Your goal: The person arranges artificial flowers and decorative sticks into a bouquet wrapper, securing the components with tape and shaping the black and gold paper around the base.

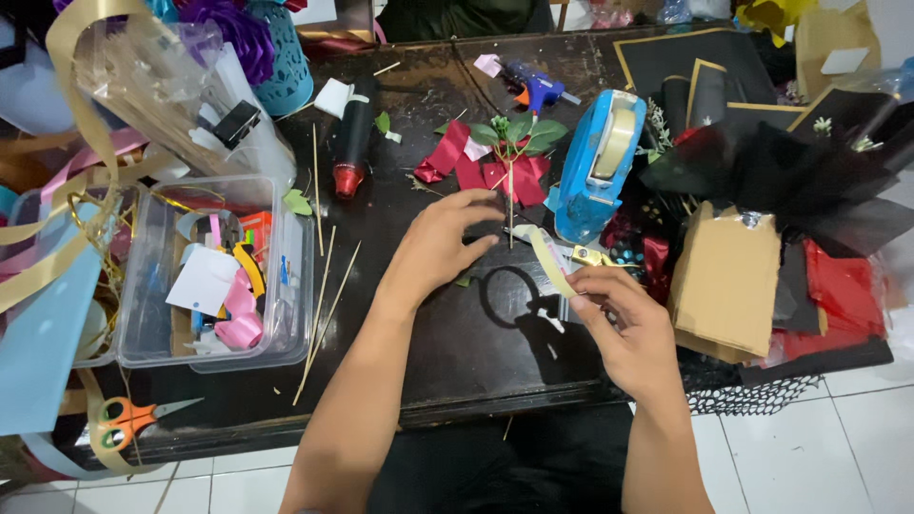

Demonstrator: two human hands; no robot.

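Tape strip (550, 259), pinched in the right hand (624, 319) just beside the open left hand (440, 246) resting on the tabletop (447, 333), could likely fold onto itself and stick.

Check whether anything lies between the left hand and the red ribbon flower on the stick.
Nothing visible does. The left hand is just below the red ribbon flower, with only bare dark table between them.
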